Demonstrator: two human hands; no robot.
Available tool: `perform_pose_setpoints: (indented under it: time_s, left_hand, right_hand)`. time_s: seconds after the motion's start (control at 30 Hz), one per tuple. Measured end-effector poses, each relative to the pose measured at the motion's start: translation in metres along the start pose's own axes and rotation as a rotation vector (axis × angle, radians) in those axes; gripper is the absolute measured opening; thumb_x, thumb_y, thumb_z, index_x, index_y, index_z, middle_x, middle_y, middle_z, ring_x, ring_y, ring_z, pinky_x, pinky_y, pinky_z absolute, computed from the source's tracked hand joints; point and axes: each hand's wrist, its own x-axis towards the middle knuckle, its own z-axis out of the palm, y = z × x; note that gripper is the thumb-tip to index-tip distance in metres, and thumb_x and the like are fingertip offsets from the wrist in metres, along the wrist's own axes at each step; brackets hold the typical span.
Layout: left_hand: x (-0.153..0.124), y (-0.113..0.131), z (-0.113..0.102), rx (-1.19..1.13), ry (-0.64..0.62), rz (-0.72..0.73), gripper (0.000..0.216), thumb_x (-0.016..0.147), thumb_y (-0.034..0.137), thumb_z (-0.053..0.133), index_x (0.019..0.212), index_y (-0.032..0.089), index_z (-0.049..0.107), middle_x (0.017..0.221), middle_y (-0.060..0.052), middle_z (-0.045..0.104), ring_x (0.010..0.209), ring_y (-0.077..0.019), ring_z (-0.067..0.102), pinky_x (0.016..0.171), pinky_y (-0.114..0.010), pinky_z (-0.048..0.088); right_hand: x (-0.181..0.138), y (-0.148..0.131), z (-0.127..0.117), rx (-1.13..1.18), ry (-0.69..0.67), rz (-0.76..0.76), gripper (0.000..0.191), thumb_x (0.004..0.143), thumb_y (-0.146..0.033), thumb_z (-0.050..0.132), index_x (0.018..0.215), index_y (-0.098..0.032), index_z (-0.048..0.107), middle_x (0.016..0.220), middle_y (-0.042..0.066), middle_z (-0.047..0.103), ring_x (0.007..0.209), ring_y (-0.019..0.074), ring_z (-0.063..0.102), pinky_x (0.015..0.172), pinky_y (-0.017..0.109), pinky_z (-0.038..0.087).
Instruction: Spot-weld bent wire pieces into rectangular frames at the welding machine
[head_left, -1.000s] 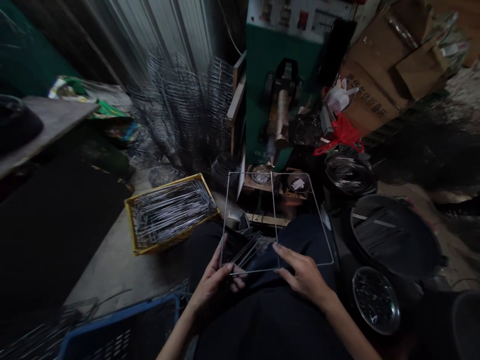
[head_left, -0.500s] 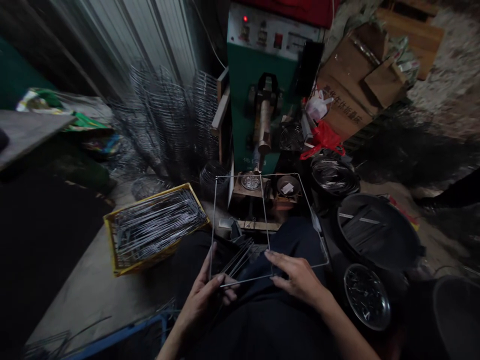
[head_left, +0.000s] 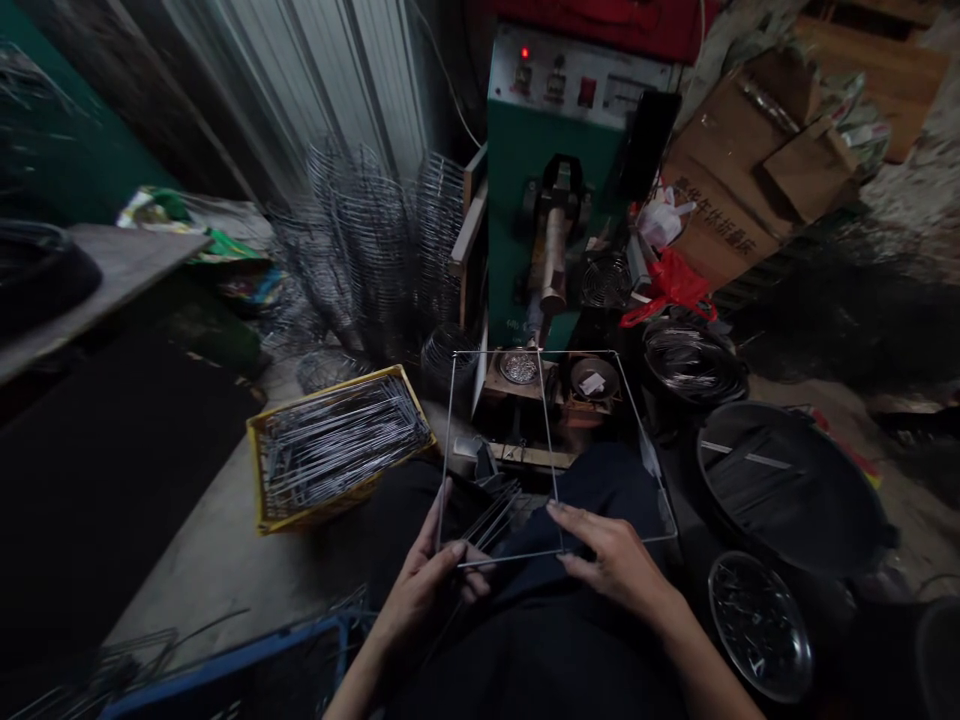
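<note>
A thin rectangular wire frame [head_left: 546, 440] with one cross wire lies over my lap, its far edge reaching the small anvil of a green welding machine [head_left: 559, 170]. My left hand [head_left: 427, 590] grips the frame's near left corner, fingers closed round the wire. My right hand [head_left: 611, 560] rests on the near edge beside the cross wire, fingers curled over it. A bundle of loose short wires [head_left: 491, 510] lies on my lap under the frame.
A yellow crate [head_left: 334, 445] of wire pieces sits left of my knee, stacked wire grids [head_left: 367, 240] behind it. Black tubs [head_left: 787, 490] and a metal bowl [head_left: 757, 625] of small parts stand at right. A blue crate [head_left: 247, 665] is near left. Cardboard boxes [head_left: 750, 170] stand far right.
The view swung left, then back right and slightly down. Both hands keep the same hold on the wire frame, which stays put over my lap.
</note>
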Motion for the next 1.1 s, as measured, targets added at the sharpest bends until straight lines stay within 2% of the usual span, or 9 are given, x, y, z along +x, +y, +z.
perform_pose_setpoints:
  time_s: [0.27,0.7,0.97,1.1]
  left_hand:
    - [-0.004,0.003,0.002,0.011,-0.012,-0.003,0.096,0.092,0.027,0.057,0.151,0.028,-0.018,0.082,-0.011,0.073,0.058,-0.0204,0.067,0.050,-0.026,0.051]
    - [0.001,0.005,0.004,-0.030,-0.013,0.012,0.096,0.091,0.027,0.059,0.152,0.027,-0.014,0.081,-0.011,0.074,0.058,-0.0212,0.068,0.050,-0.026,0.050]
    - [0.000,0.001,0.010,-0.077,-0.015,-0.008,0.095,0.089,0.026,0.062,0.153,0.033,-0.008,0.081,-0.008,0.075,0.053,-0.0191,0.067,0.051,-0.026,0.051]
    - [0.023,0.005,0.006,-0.031,-0.022,0.039,0.094,0.089,0.023,0.061,0.154,0.031,-0.005,0.081,-0.007,0.075,0.056,-0.0182,0.067,0.054,-0.026,0.053]
  right_hand:
    - [-0.002,-0.004,-0.003,0.005,-0.009,0.011,0.069,0.080,-0.011,0.066,0.144,-0.027,0.045,0.142,0.002,0.052,0.129,0.0184,0.051,0.109,0.031,0.043]
    - [0.001,0.001,-0.006,0.015,0.000,0.013,0.069,0.082,-0.013,0.066,0.146,-0.030,0.043,0.142,0.001,0.053,0.129,0.0195,0.051,0.109,0.033,0.043]
    - [-0.001,-0.003,-0.006,0.040,-0.002,0.055,0.070,0.084,-0.011,0.061,0.147,-0.034,0.040,0.143,0.000,0.051,0.127,0.0214,0.054,0.106,0.036,0.047]
    - [0.014,0.012,-0.002,-0.006,0.077,0.032,0.061,0.090,-0.018,0.058,0.146,-0.034,0.042,0.140,-0.002,0.054,0.126,0.0195,0.055,0.105,0.033,0.047]
